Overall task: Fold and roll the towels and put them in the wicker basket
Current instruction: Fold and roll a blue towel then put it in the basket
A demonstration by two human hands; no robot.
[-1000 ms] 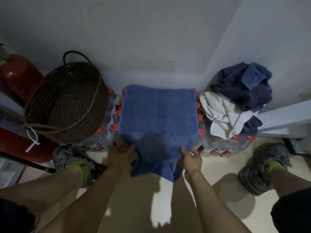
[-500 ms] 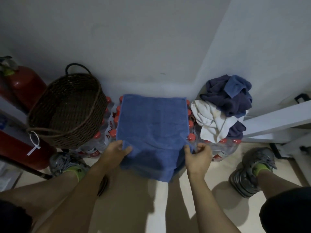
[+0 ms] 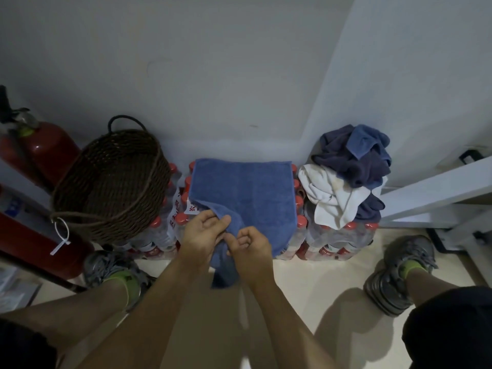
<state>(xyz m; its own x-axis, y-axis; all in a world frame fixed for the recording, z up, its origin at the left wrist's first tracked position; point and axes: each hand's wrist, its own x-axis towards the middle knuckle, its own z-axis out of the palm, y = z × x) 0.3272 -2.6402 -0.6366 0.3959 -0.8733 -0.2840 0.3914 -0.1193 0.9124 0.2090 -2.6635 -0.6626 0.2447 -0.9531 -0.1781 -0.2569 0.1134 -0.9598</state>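
A blue towel lies spread over packs of red-capped water bottles against the wall. Its near left corner is lifted and drawn toward the middle. My left hand pinches that corner between thumb and fingers. My right hand is next to it, fingers curled on the towel's near edge, part of which hangs down below my wrists. The dark wicker basket sits tilted on the bottles at the left and looks empty. A heap of towels, navy, blue and white, rests on the bottles at the right.
Red fire extinguishers stand left of the basket. A white frame juts in from the right. My feet in grey shoes straddle the bottle packs on a pale floor. Walls close the corner behind.
My hands were apart at the towel's two near corners; they have come together at the middle, and the left corner has been pulled inward and up.
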